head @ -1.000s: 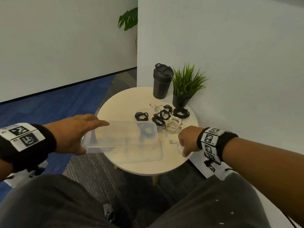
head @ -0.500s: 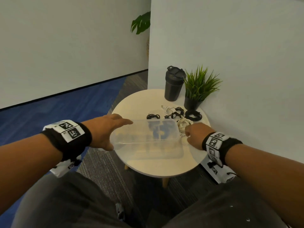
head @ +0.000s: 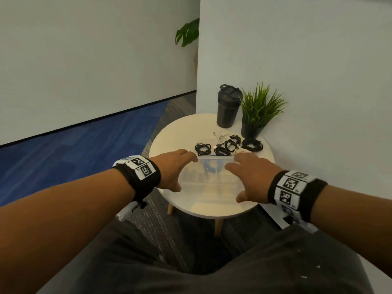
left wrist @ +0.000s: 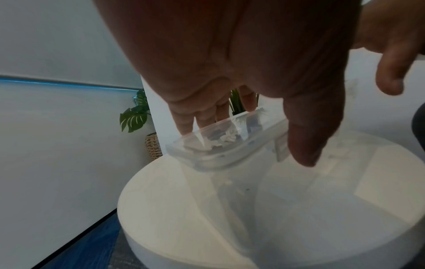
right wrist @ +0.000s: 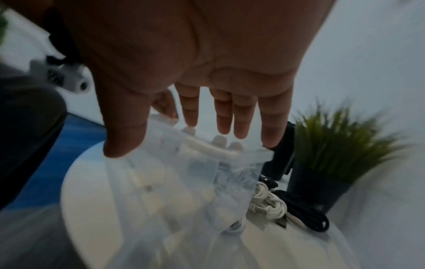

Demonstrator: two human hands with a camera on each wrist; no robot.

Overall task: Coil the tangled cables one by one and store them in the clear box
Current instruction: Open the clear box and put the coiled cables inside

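Observation:
My left hand [head: 185, 174] grips the left end of the clear box [head: 210, 177], fingers over its far edge and thumb on its near edge. The right hand [head: 239, 181] spreads straight fingers over the box's right end, thumb at the near corner. A blue shape shows through the plastic. In the left wrist view the box [left wrist: 207, 154] sits between my left hand's [left wrist: 248, 143] fingers and thumb, above the table. The blurred right wrist view shows my right hand [right wrist: 174, 142] flat over the box [right wrist: 202, 163]. Coiled black cables [head: 202, 148] and a white cable [head: 220, 136] lie just behind it.
The small round white table [head: 182, 132] stands against a white wall. At its back are a black tumbler [head: 228, 109] and a potted grass plant [head: 258, 111]. More black coils [head: 252, 144] lie beside the pot. My lap fills the foreground.
My left hand carried the clear box to the right, over the table's front half. The right hand left the table's right side and came over the box's right end.

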